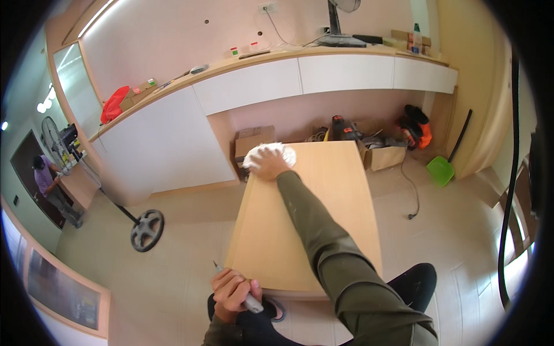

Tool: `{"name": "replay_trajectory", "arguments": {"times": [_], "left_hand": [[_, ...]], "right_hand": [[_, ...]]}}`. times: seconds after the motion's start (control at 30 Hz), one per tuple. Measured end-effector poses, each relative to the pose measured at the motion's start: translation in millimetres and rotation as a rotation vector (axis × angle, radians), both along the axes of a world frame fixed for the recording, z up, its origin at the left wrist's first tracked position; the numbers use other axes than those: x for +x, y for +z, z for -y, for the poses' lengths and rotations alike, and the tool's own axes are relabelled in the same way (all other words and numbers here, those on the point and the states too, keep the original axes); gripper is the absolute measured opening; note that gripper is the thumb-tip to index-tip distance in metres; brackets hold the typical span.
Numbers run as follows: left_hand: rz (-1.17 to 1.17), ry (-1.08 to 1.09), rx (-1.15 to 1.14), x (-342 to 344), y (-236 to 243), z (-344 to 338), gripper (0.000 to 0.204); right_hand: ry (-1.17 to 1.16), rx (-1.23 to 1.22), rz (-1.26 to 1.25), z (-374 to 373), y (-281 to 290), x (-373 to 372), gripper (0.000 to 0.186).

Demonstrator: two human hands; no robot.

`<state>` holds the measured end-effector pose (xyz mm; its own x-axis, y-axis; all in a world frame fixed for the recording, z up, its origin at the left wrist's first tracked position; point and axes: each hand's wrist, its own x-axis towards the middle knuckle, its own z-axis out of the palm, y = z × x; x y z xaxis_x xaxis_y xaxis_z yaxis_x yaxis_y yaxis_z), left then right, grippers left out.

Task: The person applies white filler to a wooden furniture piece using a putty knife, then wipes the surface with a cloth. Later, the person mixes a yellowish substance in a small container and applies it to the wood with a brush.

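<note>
A light wood-grain panel point(297, 230) lies in front of me, like a small table top. My right hand point(269, 165), at the end of an outstretched arm, presses a bunched white cloth point(284, 153) onto its far left corner, fingers spread over the cloth. At the near left corner, my left hand point(231, 291) is closed around a grey utility knife point(252, 303). The knife's pointed tip sticks out past the fingers at the upper left, and its handle end shows below. My right sleeve covers part of the panel.
A long counter point(248, 61) with white fronts runs along the wall, bearing a fan point(340, 39). Beneath it are cardboard boxes point(385, 157) and tools. A green dustpan point(441, 171) stands at right, a standing fan's round base point(147, 230) at left. A person point(49, 179) stands far left.
</note>
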<state>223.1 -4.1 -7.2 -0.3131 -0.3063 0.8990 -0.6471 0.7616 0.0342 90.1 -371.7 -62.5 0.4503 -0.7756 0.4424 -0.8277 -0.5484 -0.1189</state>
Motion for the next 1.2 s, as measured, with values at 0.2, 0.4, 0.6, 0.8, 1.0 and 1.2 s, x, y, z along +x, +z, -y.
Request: {"name": "replay_trajectory", "arguments": {"times": [0.2,0.4,0.6,0.8,1.0,1.2], "left_hand": [[-0.075,0.226,-0.072,24,-12,11,0.024],[-0.196,0.460,-0.045,79,-21,0,0.021],[-0.226,0.440,0.342,81,-21,-9,0.023],[-0.059,0.289,0.699,111,-41,-21,0.054],[-0.177,0.097,0.856,110,-50,-23,0.054],[-0.082,0.115,0.738,111,-60,-29,0.056]], "right_hand": [[-0.159,0.105,-0.020,-2,4,-44,0.062],[0.536,0.160,-0.125,-162,25,-31,0.054],[0.440,0.354,-0.240,-294,67,-127,0.060],[0.110,0.343,-0.180,-307,61,-171,0.057],[0.124,0.298,-0.192,-307,58,-168,0.055],[0.107,0.263,-0.230,-309,57,-163,0.054]]}}
